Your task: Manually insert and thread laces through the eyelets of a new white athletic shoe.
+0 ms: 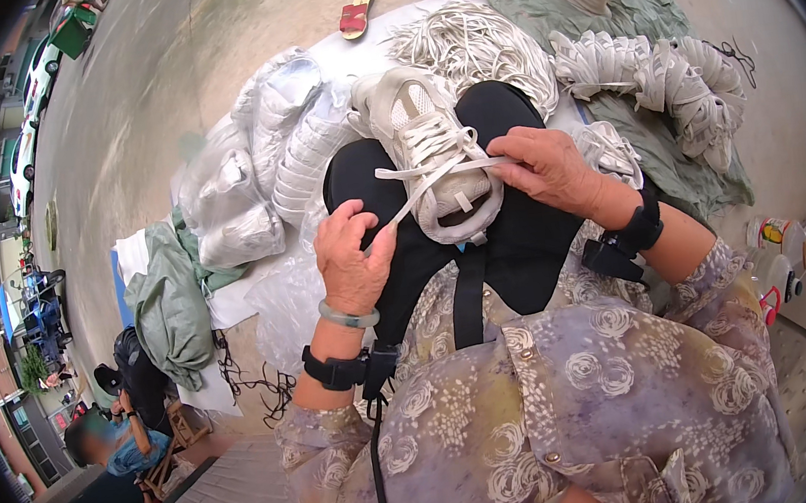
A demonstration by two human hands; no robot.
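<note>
A white sneaker (418, 121) rests across the black pads (501, 109) on my lap, its heel opening toward me. White lacing runs criss-cross up its tongue. My left hand (352, 257), at the shoe's left, pinches one end of the shoelace (410, 208) between thumb and fingers. On the right, my right hand (553, 170) grips the other lace strand close to the shoe's collar. That strand lies across the opening, and its loose tip sticks out to the left. Where the two strands cross, they sit above the tongue. The inside of my left grip is partly hidden.
A heap of loose white laces (469, 45) lies beyond the shoe. Plastic-wrapped shoe bundles (237, 191) stand at left, strung white sneakers (661, 73) on green cloth at right. Red slippers (356, 15) are on the ground ahead. Another person (132, 446) sits at lower left.
</note>
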